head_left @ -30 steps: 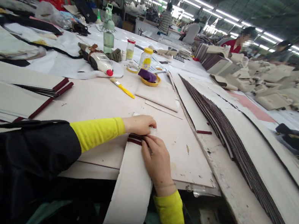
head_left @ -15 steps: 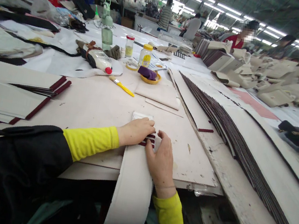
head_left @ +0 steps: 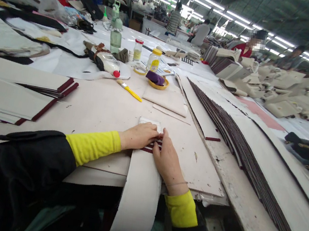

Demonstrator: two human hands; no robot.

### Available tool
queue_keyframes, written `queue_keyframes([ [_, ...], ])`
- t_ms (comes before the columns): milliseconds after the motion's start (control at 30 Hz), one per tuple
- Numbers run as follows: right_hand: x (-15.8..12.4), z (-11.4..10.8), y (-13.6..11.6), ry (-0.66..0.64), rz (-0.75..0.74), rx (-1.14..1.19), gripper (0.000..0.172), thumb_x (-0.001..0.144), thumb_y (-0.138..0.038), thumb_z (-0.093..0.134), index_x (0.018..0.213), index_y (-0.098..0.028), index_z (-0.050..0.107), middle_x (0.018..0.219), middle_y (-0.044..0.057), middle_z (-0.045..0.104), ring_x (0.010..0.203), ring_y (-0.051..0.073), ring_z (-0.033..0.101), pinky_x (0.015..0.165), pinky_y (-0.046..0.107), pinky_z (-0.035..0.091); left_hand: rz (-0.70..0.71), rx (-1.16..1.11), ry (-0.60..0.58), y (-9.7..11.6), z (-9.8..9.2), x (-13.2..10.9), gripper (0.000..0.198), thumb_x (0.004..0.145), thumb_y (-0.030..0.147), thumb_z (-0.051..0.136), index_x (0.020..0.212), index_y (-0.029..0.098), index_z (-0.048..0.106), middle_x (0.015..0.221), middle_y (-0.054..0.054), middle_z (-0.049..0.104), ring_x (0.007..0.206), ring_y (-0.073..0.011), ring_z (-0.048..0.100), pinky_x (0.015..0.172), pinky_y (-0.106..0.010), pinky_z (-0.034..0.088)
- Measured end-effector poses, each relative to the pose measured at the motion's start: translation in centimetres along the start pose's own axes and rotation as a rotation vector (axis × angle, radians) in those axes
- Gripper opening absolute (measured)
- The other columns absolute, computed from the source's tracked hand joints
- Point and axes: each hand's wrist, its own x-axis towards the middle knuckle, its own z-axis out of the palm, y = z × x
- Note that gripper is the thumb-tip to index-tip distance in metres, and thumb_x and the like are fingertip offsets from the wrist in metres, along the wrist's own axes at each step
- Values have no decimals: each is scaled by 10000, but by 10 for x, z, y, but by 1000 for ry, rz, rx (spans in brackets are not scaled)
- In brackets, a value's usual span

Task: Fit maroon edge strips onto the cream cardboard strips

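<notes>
Here LH (head_left: 140, 135), RH (head_left: 168, 161) on strip (head_left: 141, 192)

In black and bright yellow, a worker is seen from the wearer's own viewpoint: we note loose, faintly glossy black outer sleeves (head_left: 18, 175) over snug yellow inner sleeves (head_left: 93, 146) that reach the wrists. On the left side, we see a pointed black flap (head_left: 28, 135). A thin band (head_left: 177, 183) circles the right wrist, above bare fingers (head_left: 166, 138).
</notes>
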Motion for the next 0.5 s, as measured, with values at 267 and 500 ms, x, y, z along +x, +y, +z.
queue_keyframes([
  [267,5,-5,-5,-82,-144,-168,398,828,-149,337,1210,-106,441,1062,151,580,988,241,527,858,418,442,-53,-158,25,-31,-14,-33,243,820,299,521,1004,151,578,992,-74,549,959,-172,484,869,-279,370],
  [500,18,-4,-12,-145,-184,-155,305,847,-204,390,1115,-135,518,1012,122,579,968,237,499,849,394,423,-35,-249,39,-37,-10,-34,256,817,294,525,1016,138,562,993,-78,552,963,-164,484,879,-279,364],
])
